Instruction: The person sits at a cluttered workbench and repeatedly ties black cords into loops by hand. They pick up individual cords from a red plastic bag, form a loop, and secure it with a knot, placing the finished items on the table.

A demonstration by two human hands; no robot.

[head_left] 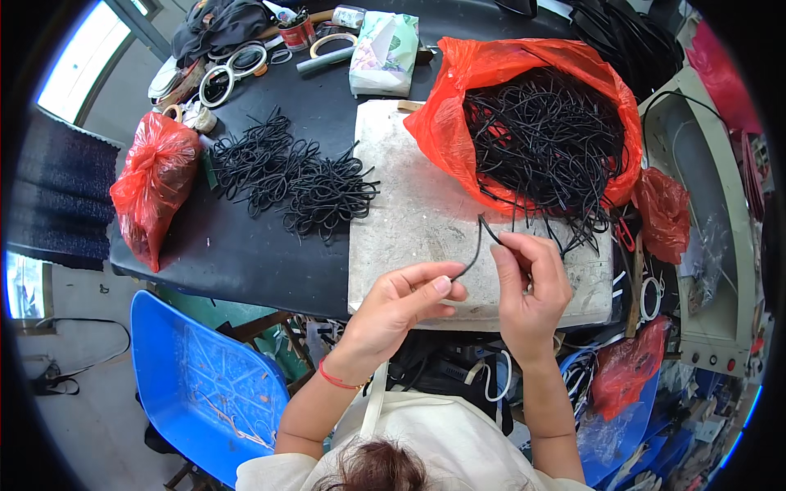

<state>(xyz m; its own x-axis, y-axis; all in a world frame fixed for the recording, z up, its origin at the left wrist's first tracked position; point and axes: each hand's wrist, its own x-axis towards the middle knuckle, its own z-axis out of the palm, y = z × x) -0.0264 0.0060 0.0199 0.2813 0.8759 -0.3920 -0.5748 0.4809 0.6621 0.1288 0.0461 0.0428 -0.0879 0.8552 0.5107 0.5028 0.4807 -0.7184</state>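
Observation:
A short black cord (478,245) is bent to a point between my two hands, above a worn whitish board (426,237). Thumb and fingers of my left hand (405,304) pinch one end of it. My right hand (534,282) pinches the other end, near the bend. Just beyond my hands lies an open red plastic bag (446,106), full of loose black cords (544,135); some ends spill over its near rim onto the board. Left of the board, several looped bundles of black cord (295,176) lie in a row on the black tabletop (262,270).
A knotted red bag (155,184) stands at the table's left. Tape rolls (217,86), a tissue pack (383,53) and a tin (296,33) sit at the back. A blue plastic bin (209,376) is below left. At right stands a grey-beige machine housing (704,221).

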